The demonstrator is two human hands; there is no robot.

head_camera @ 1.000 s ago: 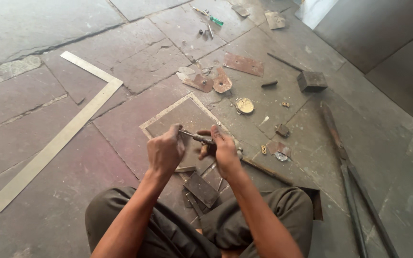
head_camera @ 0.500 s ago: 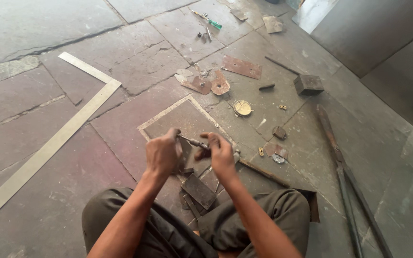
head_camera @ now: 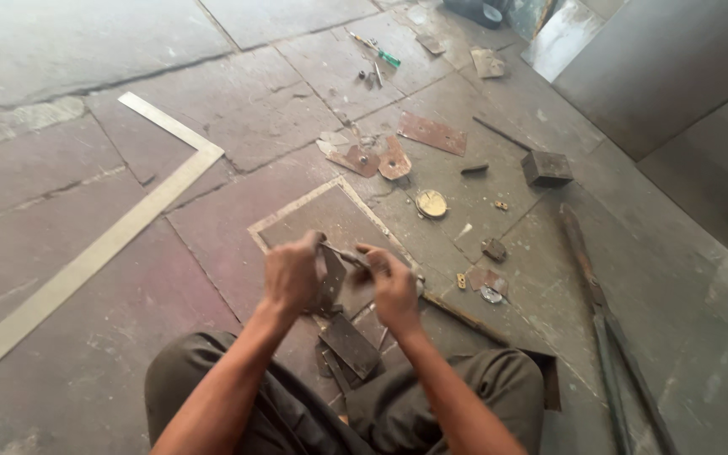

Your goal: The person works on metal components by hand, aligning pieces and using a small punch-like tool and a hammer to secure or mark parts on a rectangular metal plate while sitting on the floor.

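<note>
Worn grey-and-reddish stone slab floor (head_camera: 61, 185) (cracked joints), dark wall (head_camera: 684, 76) at right, daylight

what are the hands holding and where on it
The left hand grips a small dark metal plate by its left edge. The right hand holds a thin metal tool at its near end, its tip on the plate.
</note>
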